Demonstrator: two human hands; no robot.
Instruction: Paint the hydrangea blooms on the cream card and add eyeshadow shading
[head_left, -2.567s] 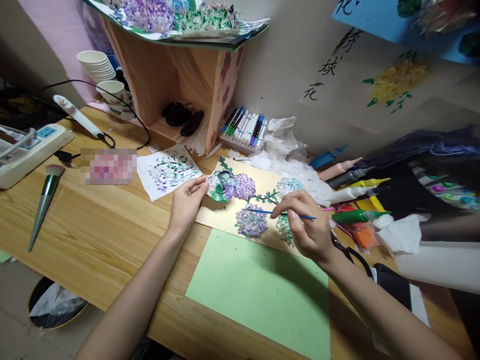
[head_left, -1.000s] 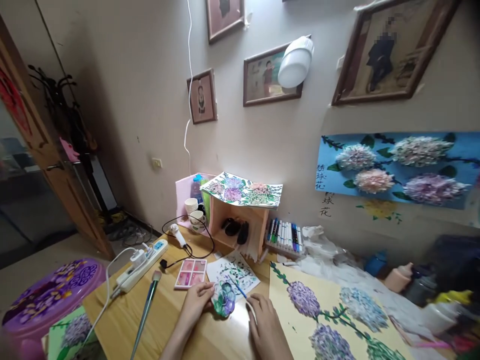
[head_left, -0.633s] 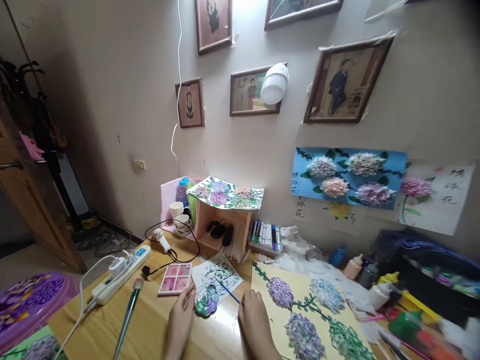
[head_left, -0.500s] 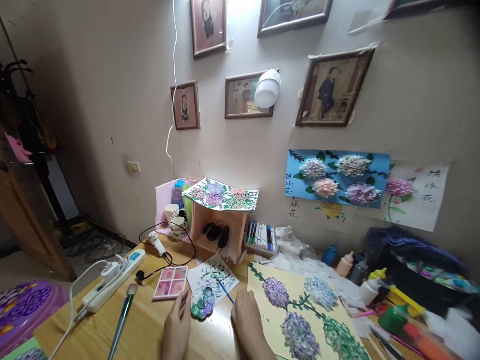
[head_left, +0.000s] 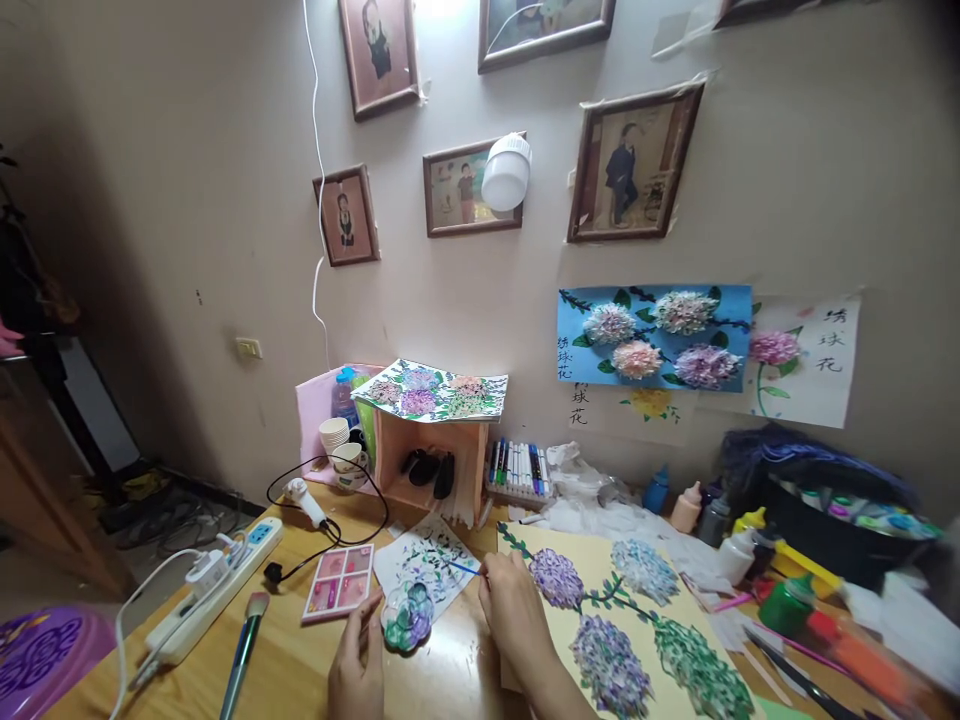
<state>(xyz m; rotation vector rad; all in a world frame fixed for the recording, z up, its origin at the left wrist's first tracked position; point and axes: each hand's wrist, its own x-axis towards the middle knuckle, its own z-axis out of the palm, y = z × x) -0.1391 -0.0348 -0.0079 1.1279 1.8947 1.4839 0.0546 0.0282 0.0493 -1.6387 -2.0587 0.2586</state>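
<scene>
My left hand (head_left: 356,655) is at the left edge of a flower-shaped paint palette (head_left: 407,618), its fingers and thumb closed on the rim. Green and purple paint fills the palette wells. In my right hand (head_left: 516,608) is a thin blue paintbrush (head_left: 463,568), pinched in the fingers and pointing left. Its tip lies over a white paper (head_left: 448,540) dotted with green and dark dabs. Under my right wrist lies a cream sheet (head_left: 551,672) with purple, blue and green hydrangea flowers on a leafy stem.
Left of the palette are a pink four-pan case (head_left: 339,583), a large brush (head_left: 244,655) and a power strip (head_left: 214,590). Behind stand a pink box (head_left: 469,470) and a marker set (head_left: 519,468). Paint bottles (head_left: 786,603) and scissors (head_left: 802,680) are at the right.
The view has turned slightly right. My right hand has lifted a little away from the table, and the brush now lies flatter. My left hand stays at the palette.
</scene>
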